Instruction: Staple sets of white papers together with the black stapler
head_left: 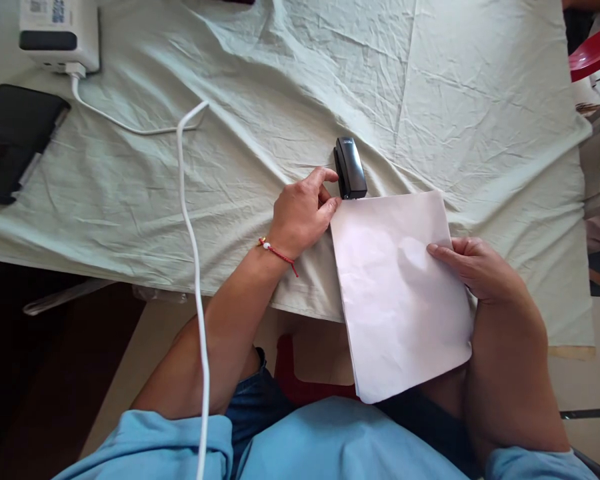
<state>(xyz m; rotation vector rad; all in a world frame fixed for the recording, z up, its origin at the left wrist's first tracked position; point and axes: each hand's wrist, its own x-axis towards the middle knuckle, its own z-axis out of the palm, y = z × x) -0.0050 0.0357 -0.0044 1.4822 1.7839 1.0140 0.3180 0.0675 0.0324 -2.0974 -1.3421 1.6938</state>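
A white sheet of paper (395,287) lies over the near edge of the table, its lower part hanging past the edge. My right hand (475,267) grips the sheet's right edge, fingers on top. A black stapler (350,168) stands at the sheet's top left corner, which sits at its mouth. My left hand (303,212) rests on the cloth beside the stapler, its fingertips touching the stapler's base and the paper's corner. A red string bracelet is on the left wrist.
A wrinkled pale green cloth (280,100) covers the table. At the far left lie a black phone (13,140) and a white power unit (60,33) with a white cable (193,253) running toward me. A red chair (595,50) shows at the right.
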